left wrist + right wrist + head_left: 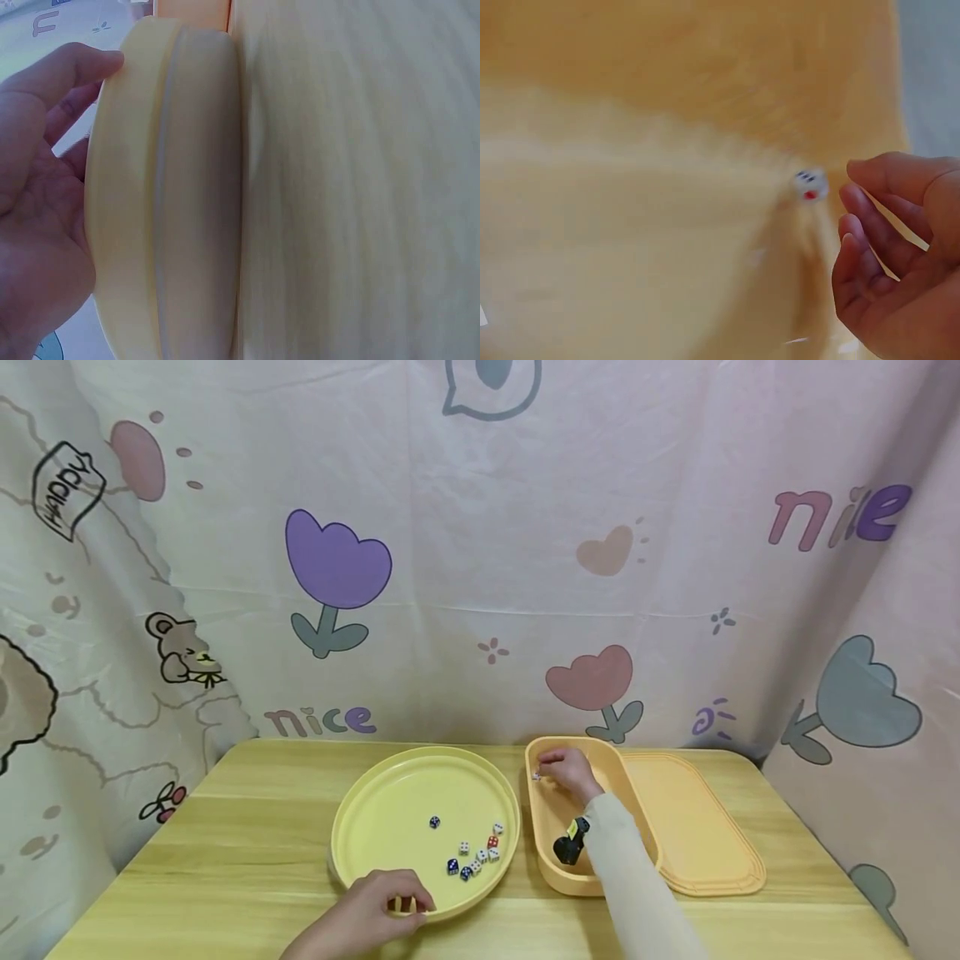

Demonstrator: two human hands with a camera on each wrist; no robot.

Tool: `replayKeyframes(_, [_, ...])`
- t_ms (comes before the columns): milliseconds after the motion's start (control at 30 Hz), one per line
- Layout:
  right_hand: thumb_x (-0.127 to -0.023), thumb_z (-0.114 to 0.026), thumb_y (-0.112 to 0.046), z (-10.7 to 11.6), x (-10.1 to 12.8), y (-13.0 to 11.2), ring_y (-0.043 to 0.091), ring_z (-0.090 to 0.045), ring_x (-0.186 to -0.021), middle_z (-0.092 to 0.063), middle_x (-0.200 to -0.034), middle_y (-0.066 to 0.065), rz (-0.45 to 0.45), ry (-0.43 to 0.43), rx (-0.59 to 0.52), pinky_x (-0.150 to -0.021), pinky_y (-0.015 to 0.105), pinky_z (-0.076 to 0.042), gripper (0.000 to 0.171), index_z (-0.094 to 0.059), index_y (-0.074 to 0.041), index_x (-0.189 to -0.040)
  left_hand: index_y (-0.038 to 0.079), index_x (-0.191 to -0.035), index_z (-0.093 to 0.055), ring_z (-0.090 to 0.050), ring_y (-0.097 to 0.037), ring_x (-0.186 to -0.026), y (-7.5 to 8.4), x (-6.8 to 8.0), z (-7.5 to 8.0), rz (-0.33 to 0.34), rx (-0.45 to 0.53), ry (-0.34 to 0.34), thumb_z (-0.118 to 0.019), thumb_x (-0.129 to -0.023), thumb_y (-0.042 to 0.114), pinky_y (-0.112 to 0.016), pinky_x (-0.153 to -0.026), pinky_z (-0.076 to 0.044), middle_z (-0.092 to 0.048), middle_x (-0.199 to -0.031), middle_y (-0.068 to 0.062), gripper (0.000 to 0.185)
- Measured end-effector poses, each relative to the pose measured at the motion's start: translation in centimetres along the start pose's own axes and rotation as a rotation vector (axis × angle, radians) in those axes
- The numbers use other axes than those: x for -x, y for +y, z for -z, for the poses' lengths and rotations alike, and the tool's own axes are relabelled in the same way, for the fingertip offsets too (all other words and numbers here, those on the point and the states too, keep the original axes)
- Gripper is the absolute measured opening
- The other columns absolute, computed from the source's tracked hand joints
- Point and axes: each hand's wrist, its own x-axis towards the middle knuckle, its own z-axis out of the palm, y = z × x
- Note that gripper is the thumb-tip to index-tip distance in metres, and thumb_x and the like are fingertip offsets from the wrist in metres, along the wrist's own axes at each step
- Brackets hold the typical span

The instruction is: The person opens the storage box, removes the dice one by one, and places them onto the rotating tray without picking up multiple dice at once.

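A round yellow tray [382, 777] stands on the table, with my left hand [378, 906] gripping its near rim. In the left wrist view the thumb [90, 64] lies against the rim's outer side and the other fingers go behind it. Inside the orange rectangular box [551, 877] is my right hand [567, 771], near the far left corner. A white die [810, 185] with dark and red pips is just off its fingertips, a small gap between them. Several dice lie in the tray: white ones [464, 848], dark blue ones [453, 866] and a red one [492, 842].
An orange lid [697, 827] lies flat on the table to the right of the box. The wooden table [247, 827] meets a printed curtain [465, 568] behind and at the sides. A black camera [570, 843] sits on the right wrist, above the box.
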Motion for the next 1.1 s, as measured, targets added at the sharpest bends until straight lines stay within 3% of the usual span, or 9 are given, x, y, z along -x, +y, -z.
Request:
replayKeyframes(200, [-0.074, -0.072, 0.007, -0.8, 0.0, 0.8, 0.014, -0.056, -0.074, -0.068, -0.090, 0.014, -0.053, 0.004, -0.035, -0.062, 0.024, -0.044, 0.020, -0.069, 0.011, -0.094, 0.019, -0.092, -0.070, -0.051, 0.003, -0.075, -0.1, 0.0, 0.0, -0.015, 0.003, 0.013, -0.070, -0.088, 0.012, -0.020, -0.062, -0.046, -0.060, -0.085, 0.018, 0.009])
replayKeyframes(400, [-0.073, -0.067, 0.013, -1.1, 0.1, 0.7, 0.015, -0.055, -0.071, -0.066, -0.081, 0.013, -0.015, -0.016, -0.002, -0.061, 0.023, -0.045, 0.013, -0.069, 0.011, -0.086, 0.020, -0.092, -0.070, -0.050, 0.003, -0.076, 0.0, -0.1, 0.1, 0.004, -0.003, 0.007, -0.069, -0.089, 0.013, -0.020, -0.063, -0.045, -0.060, -0.085, 0.019, 0.008])
replayKeyframes(700, [-0.071, -0.067, 0.013, -1.2, 0.2, 1.0, 0.012, -0.049, -0.064, -0.060, -0.069, 0.001, 0.044, -0.034, 0.071, -0.057, 0.022, -0.042, 0.010, -0.069, 0.007, -0.079, 0.020, -0.092, -0.070, -0.051, 0.003, -0.076, 0.2, 0.1, 0.1, 0.031, 0.006, 0.002, -0.070, -0.088, 0.012, -0.021, -0.063, -0.046, -0.059, -0.084, 0.019, 0.008])
replayKeyframes(1100, [-0.071, -0.067, 0.011, -0.8, 0.1, 1.1, 0.011, -0.052, -0.067, -0.065, -0.075, 0.010, 0.072, -0.074, 0.132, -0.060, 0.022, -0.044, 0.011, -0.070, 0.007, -0.081, 0.021, -0.093, -0.070, -0.050, 0.003, -0.076, -0.1, 0.2, 0.1, 0.026, 0.017, -0.009, -0.069, -0.089, 0.013, -0.021, -0.063, -0.045, -0.060, -0.086, 0.019, 0.009])
